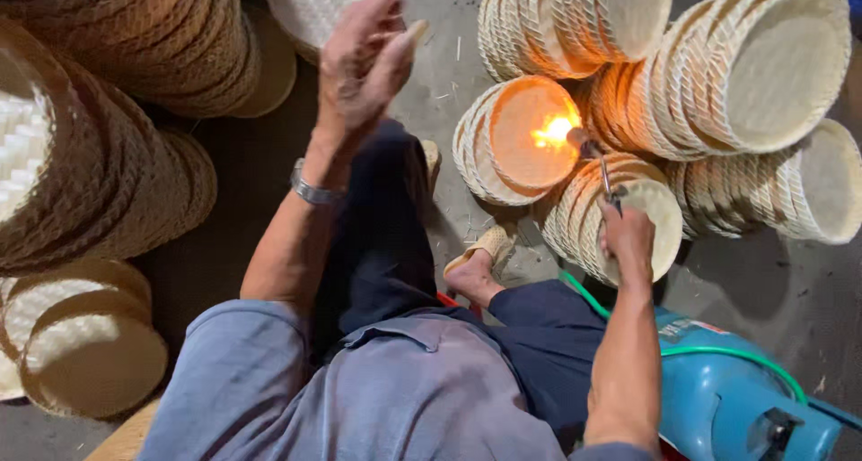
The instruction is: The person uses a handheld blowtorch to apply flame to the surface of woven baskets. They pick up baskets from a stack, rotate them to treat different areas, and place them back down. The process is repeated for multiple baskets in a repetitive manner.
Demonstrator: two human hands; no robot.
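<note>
Pale round woven bamboo baskets (779, 66), matt and ribbed, lie piled on the rough grey concrete floor (790, 286). The right hand (628, 238) grips a thin metal torch (600, 160). Glossy blue painted gas cylinder (718, 394), smooth green plastic hose (718, 351). Shiny metal wristwatch (312, 192) above soft grey-blue cloth shirt (377, 398).

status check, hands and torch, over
Right hand grips gas torch, flame inside woven basket. Left hand raised, open, holding nothing. Basket stacks crowd the flame.

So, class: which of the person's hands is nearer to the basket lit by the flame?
Right. The right hand holds the torch just below the lit basket; the left hand is raised well off to its left.
</note>
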